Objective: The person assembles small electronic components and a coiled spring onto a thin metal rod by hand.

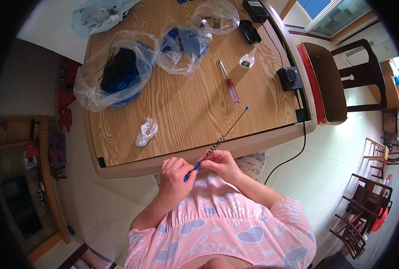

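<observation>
bags of clear plastic sit on the tabletop [186, 112]: a big bag [114, 71] holds dark blue and black parts, too tangled to name. left hand [176, 177] and right hand [221, 164] both pinch a small blue piece [192, 171] at the tabletop's near edge; a coiled black wire [224, 136] runs up from it.

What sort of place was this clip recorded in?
Probably a home room used for piecework: a wooden table with plastic bags of small parts, dark wooden chairs on a tiled floor, and a window beyond.
</observation>
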Tool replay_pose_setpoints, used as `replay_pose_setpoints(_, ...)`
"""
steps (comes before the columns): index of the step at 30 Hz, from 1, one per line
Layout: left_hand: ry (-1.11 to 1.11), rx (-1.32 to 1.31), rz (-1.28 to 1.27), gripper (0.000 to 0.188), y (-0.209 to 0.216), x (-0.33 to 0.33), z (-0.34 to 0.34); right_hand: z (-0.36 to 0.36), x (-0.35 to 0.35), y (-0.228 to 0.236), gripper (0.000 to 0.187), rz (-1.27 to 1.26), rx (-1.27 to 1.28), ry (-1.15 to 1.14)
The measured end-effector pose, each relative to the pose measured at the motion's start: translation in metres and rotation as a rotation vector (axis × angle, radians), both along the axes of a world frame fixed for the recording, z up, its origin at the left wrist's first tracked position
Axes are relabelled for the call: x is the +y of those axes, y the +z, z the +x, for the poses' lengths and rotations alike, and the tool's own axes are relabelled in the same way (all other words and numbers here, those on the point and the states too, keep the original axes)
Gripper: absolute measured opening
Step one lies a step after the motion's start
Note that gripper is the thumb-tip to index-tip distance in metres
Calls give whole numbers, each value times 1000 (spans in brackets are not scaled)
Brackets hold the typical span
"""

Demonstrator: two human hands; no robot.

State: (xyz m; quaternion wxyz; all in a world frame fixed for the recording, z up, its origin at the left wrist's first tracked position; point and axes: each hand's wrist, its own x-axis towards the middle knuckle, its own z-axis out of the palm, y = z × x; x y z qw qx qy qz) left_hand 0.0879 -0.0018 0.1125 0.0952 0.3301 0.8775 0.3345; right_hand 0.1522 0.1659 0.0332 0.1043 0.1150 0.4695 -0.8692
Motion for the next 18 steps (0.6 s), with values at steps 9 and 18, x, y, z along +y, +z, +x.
replay_pose_setpoints(9, -33, 205, -45, 12, 7, 3, 2, 3, -1, -2, 14, -51, 59, -72)
replay_pose_setpoints(18, -83, 278, -76, 15, 12, 5, 4, 8, -1, -4, 13, -63, 142, -86)
